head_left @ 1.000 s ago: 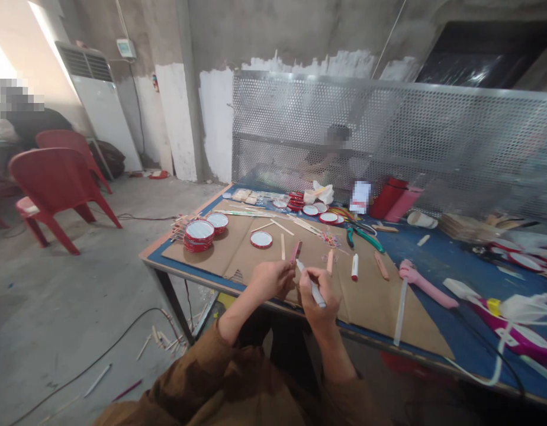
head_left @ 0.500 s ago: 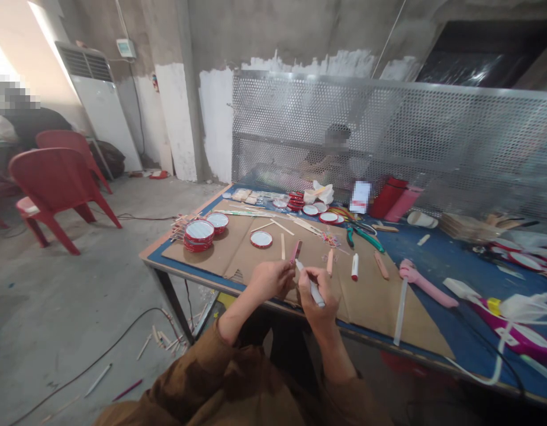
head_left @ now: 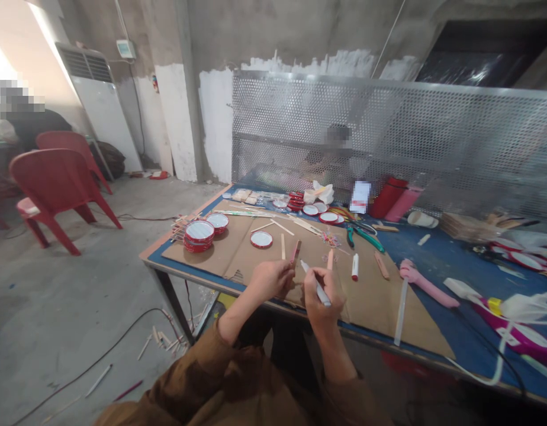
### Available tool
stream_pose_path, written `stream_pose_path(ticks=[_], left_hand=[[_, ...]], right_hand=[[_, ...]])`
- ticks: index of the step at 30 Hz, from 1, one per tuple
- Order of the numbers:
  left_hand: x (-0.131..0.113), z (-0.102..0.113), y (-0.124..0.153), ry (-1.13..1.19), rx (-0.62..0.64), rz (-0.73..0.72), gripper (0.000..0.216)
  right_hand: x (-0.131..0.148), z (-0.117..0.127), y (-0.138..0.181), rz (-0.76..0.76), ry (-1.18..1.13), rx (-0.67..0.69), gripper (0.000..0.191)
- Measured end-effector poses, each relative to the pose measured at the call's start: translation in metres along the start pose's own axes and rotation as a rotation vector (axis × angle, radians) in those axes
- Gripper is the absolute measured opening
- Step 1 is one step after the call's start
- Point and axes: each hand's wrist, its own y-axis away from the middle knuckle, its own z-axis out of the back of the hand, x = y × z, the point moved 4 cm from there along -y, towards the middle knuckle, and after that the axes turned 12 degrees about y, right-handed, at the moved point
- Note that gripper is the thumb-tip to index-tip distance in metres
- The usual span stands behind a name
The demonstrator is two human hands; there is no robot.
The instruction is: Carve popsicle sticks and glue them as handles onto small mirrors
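Observation:
My left hand (head_left: 273, 278) pinches a short flat stick (head_left: 295, 252), pink along its face, that points away from me over the cardboard (head_left: 238, 251). A white marker pen (head_left: 318, 286) lies in the closed fingers of my right hand (head_left: 323, 296). Its tip is just right of the stick and apart from it. Beyond my right hand lies a peach-coloured marker or stick (head_left: 331, 259). Farther right is a white marker with a red end (head_left: 354, 267). A pale wooden stick (head_left: 283, 246) lies just past my left hand. Ahead sits a round red-rimmed disc (head_left: 261, 239).
Red-rimmed discs are stacked (head_left: 199, 235) at the left. Green-handled pliers (head_left: 366, 236) and a pink-handled tool (head_left: 428, 284) lie to the right. A perforated metal panel (head_left: 291, 118) stands behind the table. A person (head_left: 34, 118) sits far left beyond red chairs (head_left: 60, 183).
My right hand has drawn slightly right with the marker, so its tip has come away from the stick. My left hand and the stick have barely moved.

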Motion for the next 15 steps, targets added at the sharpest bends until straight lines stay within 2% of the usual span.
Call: stream_pose_path(ticks=[15], left_hand=[[-0.0003,0.0003,0.0006,-0.010,-0.007,-0.032,0.020]], right_hand=[[0.0050,-0.0011,-0.0005,0.112,-0.022,0.042,0.007]])
